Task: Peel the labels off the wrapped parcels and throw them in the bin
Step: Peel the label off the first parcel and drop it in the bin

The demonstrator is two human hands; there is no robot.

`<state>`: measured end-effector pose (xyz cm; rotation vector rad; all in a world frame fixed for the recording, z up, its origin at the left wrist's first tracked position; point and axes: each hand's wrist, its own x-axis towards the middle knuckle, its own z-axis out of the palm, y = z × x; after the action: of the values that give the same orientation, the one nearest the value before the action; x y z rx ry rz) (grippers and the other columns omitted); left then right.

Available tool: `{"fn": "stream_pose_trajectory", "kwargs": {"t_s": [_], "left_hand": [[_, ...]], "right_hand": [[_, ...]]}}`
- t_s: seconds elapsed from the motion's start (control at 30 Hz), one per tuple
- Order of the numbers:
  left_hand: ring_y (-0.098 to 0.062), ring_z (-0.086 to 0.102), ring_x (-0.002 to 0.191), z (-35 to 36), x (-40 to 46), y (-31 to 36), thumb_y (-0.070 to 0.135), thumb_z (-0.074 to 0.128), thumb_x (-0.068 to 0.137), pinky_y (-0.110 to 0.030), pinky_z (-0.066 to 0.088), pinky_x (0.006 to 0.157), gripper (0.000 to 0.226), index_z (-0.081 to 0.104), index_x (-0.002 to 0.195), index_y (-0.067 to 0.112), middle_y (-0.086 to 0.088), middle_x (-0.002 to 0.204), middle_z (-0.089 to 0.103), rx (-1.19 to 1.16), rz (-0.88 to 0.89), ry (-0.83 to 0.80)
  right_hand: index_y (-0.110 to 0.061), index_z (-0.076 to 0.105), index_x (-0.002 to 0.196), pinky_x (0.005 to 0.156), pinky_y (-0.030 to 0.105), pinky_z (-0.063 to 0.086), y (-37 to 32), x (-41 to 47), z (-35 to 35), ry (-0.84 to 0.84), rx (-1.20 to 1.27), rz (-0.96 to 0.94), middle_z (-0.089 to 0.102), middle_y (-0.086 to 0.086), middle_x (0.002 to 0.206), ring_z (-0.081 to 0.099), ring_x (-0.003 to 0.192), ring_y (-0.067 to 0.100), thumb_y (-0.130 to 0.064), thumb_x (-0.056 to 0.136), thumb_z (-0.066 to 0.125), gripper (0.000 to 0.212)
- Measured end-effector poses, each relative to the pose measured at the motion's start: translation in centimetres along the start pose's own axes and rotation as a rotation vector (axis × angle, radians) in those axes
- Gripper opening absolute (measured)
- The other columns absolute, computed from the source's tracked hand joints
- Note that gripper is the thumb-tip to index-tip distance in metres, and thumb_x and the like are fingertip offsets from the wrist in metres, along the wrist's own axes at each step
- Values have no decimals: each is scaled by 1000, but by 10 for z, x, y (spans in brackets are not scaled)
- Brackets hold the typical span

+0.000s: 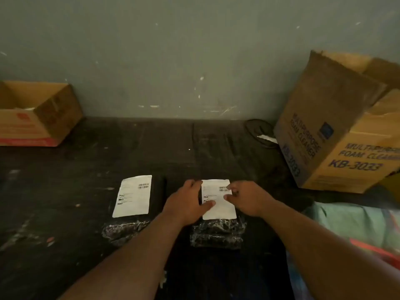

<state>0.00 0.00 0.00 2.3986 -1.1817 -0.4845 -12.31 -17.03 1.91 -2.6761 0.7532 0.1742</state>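
Two black wrapped parcels side by side on a dark, scuffed bench (86,169), each topped by a white label. On the right parcel (217,232), left hand (186,204) flat on the wrapping and the label's left edge, fingers straight, thumb across the right label (218,204). Right hand (246,198) at that label's right edge, forefinger and thumb bent onto the paper; whether pinching it or only pressing, cannot tell. Left parcel (125,230) just beside, apart from both hands, left label (133,195) flat on it. Behind, a grey marked wall (173,50). Far left, an open cardboard box (41,118) against the wall. Far right, a tall carton (337,135) printed "MULTIPURPOSE FOAM CLEANER KB-3033", tilted. Between carton and wall, a dark coiled cable (257,131) with a white scrap (267,138). Pale green cloth (350,221) at lower right.
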Motion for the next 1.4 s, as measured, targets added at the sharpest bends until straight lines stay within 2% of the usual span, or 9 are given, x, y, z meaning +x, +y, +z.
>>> {"fn": "stream_pose_trajectory", "kwargs": {"t_s": [0.3,0.47,0.63,0.9,0.97,1.07,1.2,1.3,1.4], "left_hand": [[-12,-12,156,70,24,-24,83,57,78,-48,21,124,119,-2,163,26,13,169,-16,-157,-15,-8],[-7,-16,154,81,22,-32,92,59,63,-48,19,126,139,-16,161,29,24,163,-29,-262,-30,-18],[-11,1,157,79,23,-34,91,72,51,-52,27,122,154,-18,161,31,26,159,-37,-260,-36,-30],[-5,-10,154,76,23,-28,90,71,53,-51,10,127,155,-27,156,30,20,157,-42,-188,-98,-88],[-4,-10,154,76,23,-28,91,72,51,-51,8,127,156,-25,158,30,21,157,-42,-193,-101,-88],[-3,-12,154,77,23,-29,91,72,51,-50,6,126,157,-23,159,30,20,158,-41,-205,-86,-86],[4,-20,148,75,23,-32,90,73,52,-50,5,125,155,-23,159,32,21,157,-42,-254,-44,-111],[2,-18,149,76,23,-33,88,72,57,-50,4,124,150,-22,159,32,19,159,-41,-242,-40,-101],[2,-15,150,78,25,-34,88,73,56,-48,2,124,151,-21,160,30,20,159,-39,-229,-54,-90]], "right_hand": [[-21,53,136,109,35,34,14,65,29,67,1,30,51,0,138,40,129,20,-39,97,50,42],[-22,59,129,103,36,43,19,92,31,-18,45,90,50,-1,131,47,123,19,-42,96,52,39],[-21,70,105,67,20,48,15,101,22,-52,149,127,68,-6,96,63,82,5,-34,89,66,22],[-27,66,85,74,25,53,3,91,20,112,53,56,63,-6,91,59,78,7,-30,87,68,5],[-27,67,98,72,21,49,7,88,21,137,71,37,62,-7,97,59,81,5,-29,89,66,9],[-29,53,133,78,24,50,5,87,20,74,92,47,63,-7,106,61,91,8,-30,91,63,43],[-32,62,124,100,44,40,-8,93,25,62,-111,73,60,-4,122,55,112,18,-37,94,57,31],[-27,71,105,87,34,50,-12,94,30,95,-54,61,66,-3,104,61,89,12,-33,95,57,18],[-24,71,105,73,26,49,-11,87,27,112,-5,-18,62,-4,102,59,82,9,-30,95,56,19]]}}
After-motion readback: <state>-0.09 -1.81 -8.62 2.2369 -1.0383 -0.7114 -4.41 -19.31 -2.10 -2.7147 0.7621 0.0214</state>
